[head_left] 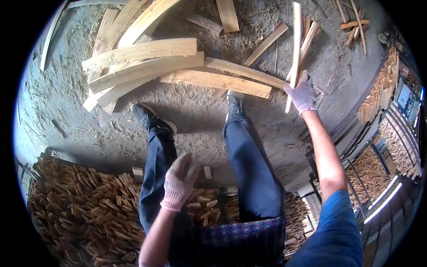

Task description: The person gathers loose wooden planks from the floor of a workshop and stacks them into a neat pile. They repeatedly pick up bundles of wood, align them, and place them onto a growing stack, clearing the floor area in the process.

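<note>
At eight o'clock, a heap of wood pieces (89,204) spreads beside the person's legs; each looks small, light and stiff, easy to pinch around the middle. Toward eleven o'clock, the planks (147,70) lie crossed on the floor (191,151), and they look heavier, rigid and rough enough not to slip, best taken near the balance point, clear of splintery edges. The gloved left hand (180,180), at seven o'clock over the left leg, is empty, its fingers held out. Between one and two o'clock stands the stick (296,44), nearly upright, slim, probably light and stiff, though a thin one could snap if levered. The gloved right hand (304,93), at two o'clock, seems closed around its lower part; a hold nearer the middle would likely balance better. As for what is hidden, the heap's outer side fades into the dark rim, upper planks cover those beneath, the right fingers' wrap around the stick is partly hidden, and the stacks (367,175) toward four o'clock are too warped to make out.
</note>
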A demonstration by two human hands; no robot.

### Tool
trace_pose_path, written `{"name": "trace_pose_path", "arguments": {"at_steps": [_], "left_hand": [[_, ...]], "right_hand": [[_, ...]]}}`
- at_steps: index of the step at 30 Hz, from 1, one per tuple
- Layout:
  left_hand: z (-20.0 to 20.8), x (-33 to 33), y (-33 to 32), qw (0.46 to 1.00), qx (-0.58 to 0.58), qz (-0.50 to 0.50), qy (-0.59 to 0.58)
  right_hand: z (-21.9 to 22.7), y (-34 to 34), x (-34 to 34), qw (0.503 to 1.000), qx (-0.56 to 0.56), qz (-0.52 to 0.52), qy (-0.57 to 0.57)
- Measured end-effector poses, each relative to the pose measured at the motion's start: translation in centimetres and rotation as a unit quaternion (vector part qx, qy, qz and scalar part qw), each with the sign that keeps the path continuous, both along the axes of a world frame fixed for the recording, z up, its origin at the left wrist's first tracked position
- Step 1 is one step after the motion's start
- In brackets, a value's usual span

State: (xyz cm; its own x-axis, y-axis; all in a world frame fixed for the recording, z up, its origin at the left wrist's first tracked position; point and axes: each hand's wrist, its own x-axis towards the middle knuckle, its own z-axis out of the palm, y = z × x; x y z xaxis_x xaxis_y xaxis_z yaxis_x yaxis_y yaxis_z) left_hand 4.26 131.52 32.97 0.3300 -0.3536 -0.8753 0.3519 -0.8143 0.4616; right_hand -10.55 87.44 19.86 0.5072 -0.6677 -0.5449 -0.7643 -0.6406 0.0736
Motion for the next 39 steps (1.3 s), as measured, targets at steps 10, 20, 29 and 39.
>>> {"name": "trace_pose_path", "arguments": {"at_steps": [10, 20, 29, 39], "left_hand": [[-21.5, 1.9, -11.2, 0.772, 0.007, -0.548, -0.321], [-29.4, 2.5, -12.6, 0.678, -0.096, -0.618, -0.387], [-16.6, 9.7, -6.5, 0.729, 0.072, -0.551, -0.4], [-17.8, 14.3, 1.3, 0.926, 0.02, -0.08, -0.367]], "right_hand": [[-14.5, 4.5, 0.5, 0.987, 0.134, 0.064, 0.061], [-7.1, 2.4, -1.7, 0.962, 0.205, 0.179, -0.001], [1.5, 0.9, -2.6, 0.996, 0.084, -0.04, 0.013], [-6.3, 15.8, 32.8, 0.935, 0.159, 0.249, -0.196]]}}
